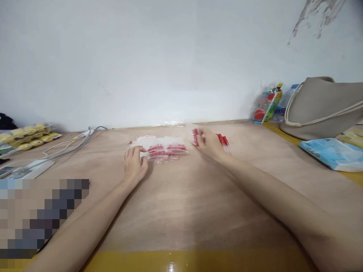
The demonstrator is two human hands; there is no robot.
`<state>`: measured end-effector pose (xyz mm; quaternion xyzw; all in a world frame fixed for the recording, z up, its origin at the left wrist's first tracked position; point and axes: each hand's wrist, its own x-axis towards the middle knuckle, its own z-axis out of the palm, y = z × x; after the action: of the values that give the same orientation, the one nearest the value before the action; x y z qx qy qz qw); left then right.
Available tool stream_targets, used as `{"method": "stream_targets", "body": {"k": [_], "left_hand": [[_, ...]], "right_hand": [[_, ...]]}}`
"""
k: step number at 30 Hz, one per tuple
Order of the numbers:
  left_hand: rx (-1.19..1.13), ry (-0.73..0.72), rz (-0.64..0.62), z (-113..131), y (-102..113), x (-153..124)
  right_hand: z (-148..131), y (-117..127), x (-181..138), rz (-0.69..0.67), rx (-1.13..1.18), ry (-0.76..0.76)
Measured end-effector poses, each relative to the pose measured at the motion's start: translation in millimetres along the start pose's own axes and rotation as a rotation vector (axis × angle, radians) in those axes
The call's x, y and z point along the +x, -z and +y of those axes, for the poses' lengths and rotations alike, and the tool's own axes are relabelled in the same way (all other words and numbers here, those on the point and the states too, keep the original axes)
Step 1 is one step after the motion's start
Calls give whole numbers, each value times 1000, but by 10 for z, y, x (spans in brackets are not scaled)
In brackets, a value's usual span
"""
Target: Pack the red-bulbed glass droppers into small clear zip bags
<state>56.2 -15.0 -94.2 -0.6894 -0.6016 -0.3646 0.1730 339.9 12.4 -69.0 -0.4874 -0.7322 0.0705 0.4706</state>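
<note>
A small pile of clear plastic bags with red pieces inside [164,148] lies on the wooden tabletop [181,204], far out in front of me. My left hand [135,164] rests at the pile's left edge, fingers curled onto the nearest bag. My right hand [208,143] reaches to the right of the pile and pinches a clear bag with red pieces [195,136]. Several loose red-tipped sticks [224,142] lie just right of that hand.
Grey cables and a white power strip [31,169] run along the left, behind them trays of yellow items [28,136]. A beige bag [323,107], bottles [269,104] and a blue packet [333,153] stand at the right. A white wall closes the back.
</note>
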Motion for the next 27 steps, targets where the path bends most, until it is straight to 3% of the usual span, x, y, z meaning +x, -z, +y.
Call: {"method": "stream_targets", "body": {"k": [3, 6, 9, 13, 18, 23, 25, 27], "left_hand": [[90, 112, -156, -217, -70, 49], [113, 198, -365, -333, -138, 60], [77, 184, -458, -373, -165, 73], [41, 211, -469, -371, -141, 105], [40, 406, -370, -382, -84, 148], [83, 579, -122, -350, 13, 195], [21, 509, 44, -256, 53, 179], [-160, 287, 247, -96, 87, 123]], "right_hand": [[-104, -256, 34, -110, -335, 103], [-167, -404, 1, -240, -514, 136], [-153, -415, -92, -299, -482, 206], [-48, -238, -277, -221, -399, 282], [195, 87, -479, -121, -482, 222], [373, 198, -472, -76, -493, 28], [363, 174, -424, -109, -494, -16], [321, 128, -367, -144, -500, -42]]}}
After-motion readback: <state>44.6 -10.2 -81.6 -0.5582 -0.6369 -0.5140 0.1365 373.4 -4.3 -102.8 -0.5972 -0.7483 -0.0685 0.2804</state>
